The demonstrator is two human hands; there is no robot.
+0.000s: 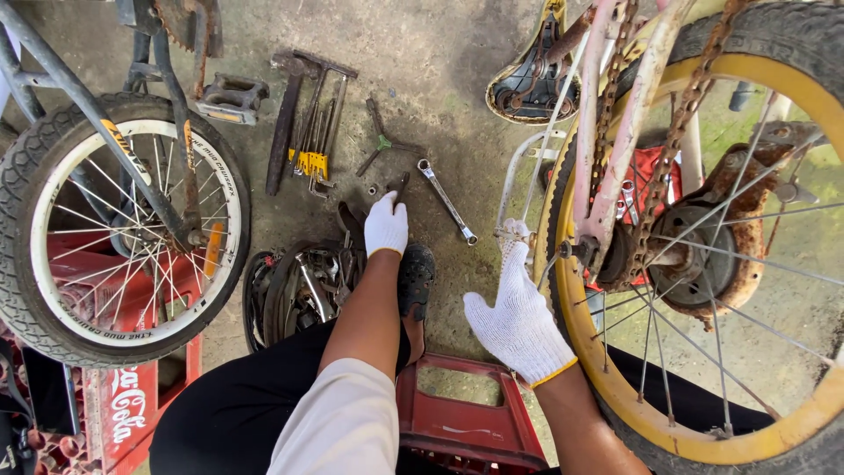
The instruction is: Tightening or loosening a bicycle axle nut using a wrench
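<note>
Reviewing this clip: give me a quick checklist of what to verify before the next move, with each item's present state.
1. Left hand on a small dark tool on the ground: ok, touching; grip cannot tell.
2. Right hand at the rear axle nut of the yellow-rimmed wheel: ok.
3. Combination wrench lying free within reach: ok.
4. Chain condition: not ok, rusty.
5. Both hands gloved: ok.

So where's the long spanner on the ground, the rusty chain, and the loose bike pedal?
spanner [446, 200], head view, middle of its shaft.
rusty chain [677, 132], head view, the run hanging over the yellow-rimmed wheel.
bike pedal [232, 97], head view, centre of its body.
</note>
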